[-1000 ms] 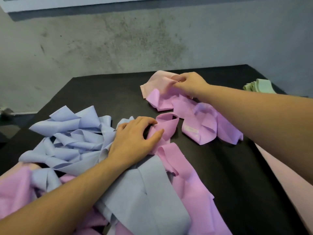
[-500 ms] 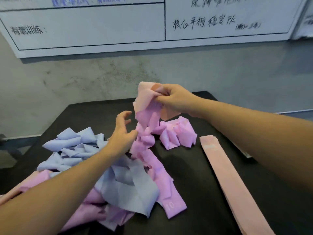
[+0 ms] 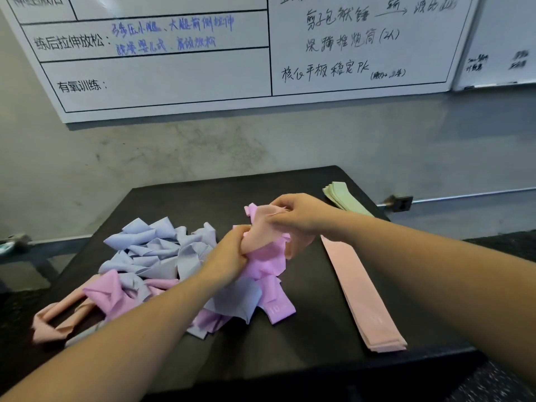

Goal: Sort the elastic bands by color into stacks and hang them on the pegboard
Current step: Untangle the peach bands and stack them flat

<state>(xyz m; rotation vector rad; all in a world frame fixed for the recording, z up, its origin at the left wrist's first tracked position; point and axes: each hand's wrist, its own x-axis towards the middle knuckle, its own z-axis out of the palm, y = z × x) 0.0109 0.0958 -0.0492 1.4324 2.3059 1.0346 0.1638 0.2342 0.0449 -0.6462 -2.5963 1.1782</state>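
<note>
My right hand [image 3: 298, 214] pinches the top of a peach elastic band [image 3: 262, 229] lifted above the black table [image 3: 313, 352]. My left hand [image 3: 232, 253] grips the same band lower down, where it tangles with purple-pink bands [image 3: 268, 264]. A jumbled heap of blue bands [image 3: 153, 250] lies to the left. More purple-pink bands [image 3: 107, 293] and a loose peach band [image 3: 53, 322] lie at the heap's near left. A flat stack of peach bands [image 3: 359, 294] lies to the right. A green stack [image 3: 343, 197] sits at the far right corner.
A whiteboard [image 3: 179, 76] with handwriting hangs on the grey wall behind the table. A second whiteboard [image 3: 499, 53] is at the far right. A metal bar [image 3: 464, 195] runs along the wall at the right. No pegboard is in view.
My left hand has closed on the peach band below my right hand. The raised band came down a little. The camera tilted up, showing more of the whiteboard.
</note>
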